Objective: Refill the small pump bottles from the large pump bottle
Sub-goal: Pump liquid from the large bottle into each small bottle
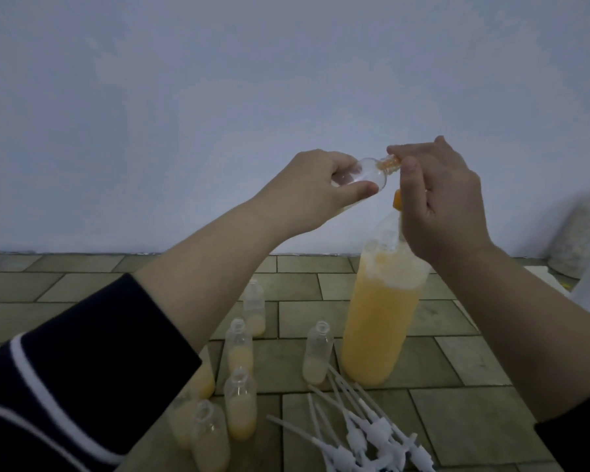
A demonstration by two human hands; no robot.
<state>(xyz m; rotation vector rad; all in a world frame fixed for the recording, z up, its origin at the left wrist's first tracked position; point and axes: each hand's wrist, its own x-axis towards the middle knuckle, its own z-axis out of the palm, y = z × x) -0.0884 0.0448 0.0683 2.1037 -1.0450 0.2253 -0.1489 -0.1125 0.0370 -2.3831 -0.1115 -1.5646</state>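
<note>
Holding a small clear bottle [361, 173] tilted on its side above the large pump bottle [378, 321], left hand [315, 192] is wrapped around its body; right hand [436, 202] pinches at its orange-stained neck. Risk: uncapped small bottles [241, 407] crowd just left of the large one; a dropped elbow could topple them onto the worktop [474, 420].

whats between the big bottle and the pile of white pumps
Head view: nothing. The pumps' tube tips reach the big bottle's base; one small open bottle stands just left.

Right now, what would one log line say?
left hand: holds small bottle tilted | right hand: at its neck | large bottle: upright | pump tops: loose
</note>
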